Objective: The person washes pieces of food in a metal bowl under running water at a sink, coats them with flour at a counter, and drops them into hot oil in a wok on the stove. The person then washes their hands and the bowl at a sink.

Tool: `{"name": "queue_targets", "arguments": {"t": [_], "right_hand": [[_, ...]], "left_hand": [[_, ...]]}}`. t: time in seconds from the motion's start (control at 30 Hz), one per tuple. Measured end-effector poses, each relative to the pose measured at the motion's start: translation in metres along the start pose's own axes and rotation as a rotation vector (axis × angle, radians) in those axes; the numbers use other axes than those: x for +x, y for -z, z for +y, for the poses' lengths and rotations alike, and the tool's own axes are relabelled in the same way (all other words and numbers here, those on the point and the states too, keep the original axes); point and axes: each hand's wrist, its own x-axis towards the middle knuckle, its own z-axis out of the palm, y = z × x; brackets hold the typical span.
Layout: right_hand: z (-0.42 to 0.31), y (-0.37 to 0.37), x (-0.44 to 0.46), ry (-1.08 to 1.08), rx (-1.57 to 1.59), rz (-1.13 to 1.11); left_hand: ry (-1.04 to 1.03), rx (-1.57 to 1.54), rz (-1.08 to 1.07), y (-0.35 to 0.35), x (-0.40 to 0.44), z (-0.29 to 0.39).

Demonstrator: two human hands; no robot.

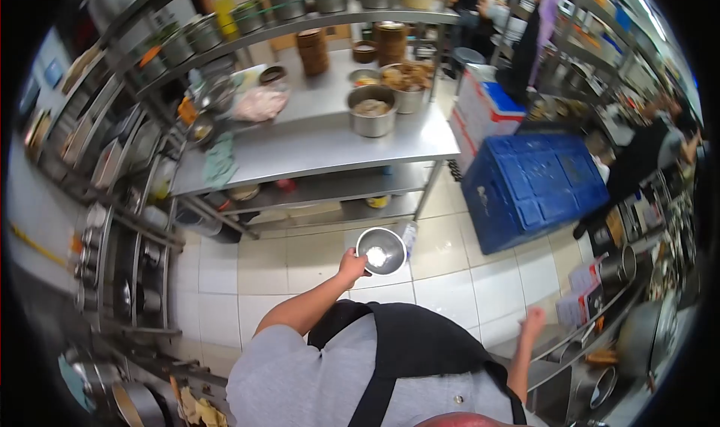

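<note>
A round metal bowl [382, 251] with some white stuff at its bottom is held out over the tiled floor. My left hand [352, 265] grips its left rim, the thumb at the edge. Off to the right, my right hand [534, 320] is raised beside the lower right counter, its fingers curled; it is too small and blurred to tell whether anything is in it. Beyond the bowl stands a steel table [300, 153] bearing a metal pot [373, 112] with pale contents, and a green cloth [220, 161] at its left end.
A large blue container [529, 191] stands on the floor right of the table. Metal shelving [124, 224] lines the left side. Pots and cookware crowd the right counter, with a metal pot [618, 262] near its edge. Other people are at the upper and far right.
</note>
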Motion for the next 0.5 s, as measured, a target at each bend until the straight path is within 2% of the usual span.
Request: {"name": "queue_targets", "arguments": {"t": [0.03, 0.07, 0.1, 0.13, 0.17, 0.2, 0.27, 0.4, 0.47, 0.5], "right_hand": [[0.002, -0.081, -0.009, 0.095, 0.047, -0.231], [-0.116, -0.122, -0.05, -0.085, 0.156, -0.573], [-0.18, -0.176, -0.087, -0.085, 0.194, -0.731], [-0.263, -0.203, -0.121, -0.12, 0.114, -1.041], [-0.311, -0.237, -0.156, -0.202, 0.277, -1.212], [-0.361, -0.255, -0.185, -0.377, 0.378, -1.357], [-0.409, -0.302, -0.228, -0.579, 0.449, -1.505], [-0.48, -0.342, -0.256, -0.475, 0.41, -1.671], [-0.509, -0.359, -0.25, -0.423, 0.44, -1.647], [-0.526, -0.369, -0.248, -0.482, 0.489, -1.589]], "left_hand": [[-0.002, -0.021, 0.03, 0.026, -0.006, 0.003], [-0.019, -0.097, 0.069, 0.048, -0.013, 0.005], [-0.036, -0.173, 0.107, 0.065, -0.022, 0.006], [-0.039, -0.19, 0.133, 0.08, -0.03, 0.009], [-0.065, -0.228, 0.135, 0.091, -0.038, 0.013], [-0.091, -0.263, 0.134, 0.1, -0.045, 0.018], [-0.117, -0.315, 0.072, 0.116, -0.058, 0.033], [-0.178, -0.432, 0.022, 0.146, -0.08, 0.068], [-0.204, -0.651, -0.055, 0.163, -0.085, 0.088], [-0.203, -0.683, -0.079, 0.173, -0.084, 0.094]]}}
